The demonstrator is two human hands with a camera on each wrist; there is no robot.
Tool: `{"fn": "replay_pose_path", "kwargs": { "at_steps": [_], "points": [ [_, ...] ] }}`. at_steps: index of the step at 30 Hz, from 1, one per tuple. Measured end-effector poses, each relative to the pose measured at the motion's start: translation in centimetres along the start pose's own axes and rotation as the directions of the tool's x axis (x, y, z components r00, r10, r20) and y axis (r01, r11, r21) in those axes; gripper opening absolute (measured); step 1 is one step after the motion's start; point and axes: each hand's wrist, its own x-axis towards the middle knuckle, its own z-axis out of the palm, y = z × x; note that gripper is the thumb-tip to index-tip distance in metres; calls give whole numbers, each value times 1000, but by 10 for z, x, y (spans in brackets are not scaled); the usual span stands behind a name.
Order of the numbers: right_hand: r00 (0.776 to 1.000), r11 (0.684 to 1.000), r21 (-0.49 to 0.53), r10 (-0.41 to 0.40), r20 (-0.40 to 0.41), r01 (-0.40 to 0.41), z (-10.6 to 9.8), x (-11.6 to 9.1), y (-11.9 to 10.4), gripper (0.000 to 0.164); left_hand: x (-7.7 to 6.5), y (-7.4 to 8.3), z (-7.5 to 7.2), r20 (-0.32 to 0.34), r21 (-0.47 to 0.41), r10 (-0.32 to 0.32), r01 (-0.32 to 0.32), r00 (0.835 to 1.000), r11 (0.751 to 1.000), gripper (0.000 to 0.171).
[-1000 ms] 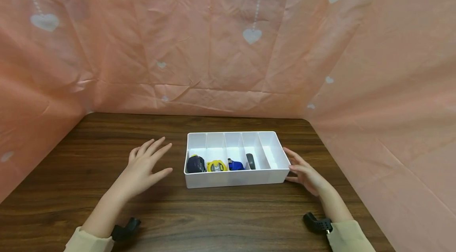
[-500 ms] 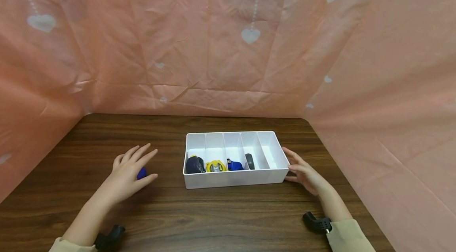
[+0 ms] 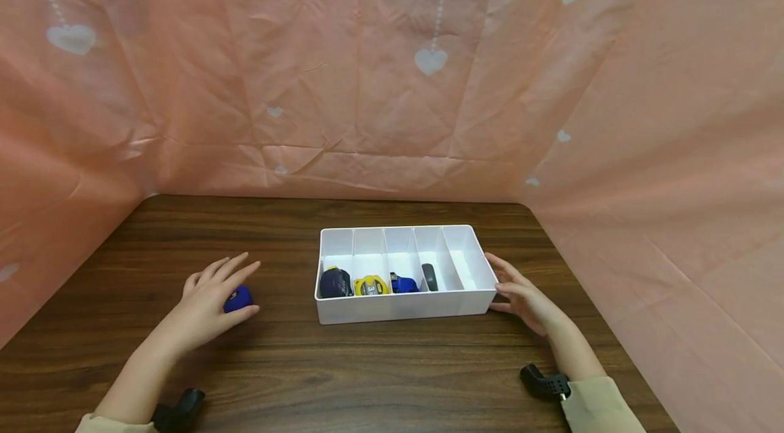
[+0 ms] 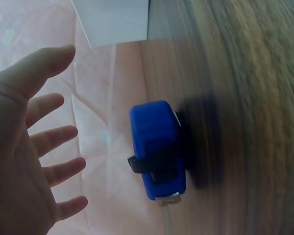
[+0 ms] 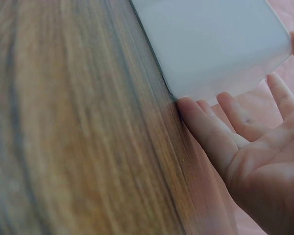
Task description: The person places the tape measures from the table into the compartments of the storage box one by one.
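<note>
A blue tape measure (image 3: 238, 299) with a black strap and a metal hook at its tape end stands on the table on the left. My left hand (image 3: 205, 303) hovers over it with fingers spread; in the left wrist view a gap shows between the fingers and the blue tape measure (image 4: 158, 132). At the right end of the white divided box (image 3: 407, 308), my right hand (image 3: 527, 297) rests its fingertips against the end wall. The right wrist view shows those fingers extended along the white wall (image 5: 215, 44).
Inside the box, in separate compartments, lie a dark tape measure (image 3: 335, 282), a yellow tape measure (image 3: 371, 285), a blue tape measure (image 3: 404, 283) and a dark grey object (image 3: 430, 277). Pink cloth (image 3: 355, 79) with hearts surrounds the brown wooden table (image 3: 392, 378).
My left hand has moved left and slightly down, away from the box, and the blue tape measure has come into view beneath it. My right hand and the box stay in place.
</note>
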Motion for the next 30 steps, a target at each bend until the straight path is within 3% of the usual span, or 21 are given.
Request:
{"fn": "replay_pose_path", "kwargs": {
  "at_steps": [18,30],
  "points": [
    [1000,1000,4,2,0,-2,-1,-1,0,64,-7,-23,3,21,-33,-14,15,1000,999,80],
    [1000,1000,8,-3,7,3,0,0,0,63,-10,-40,7,91,-94,-53,62,994,994,85]
  ]
}}
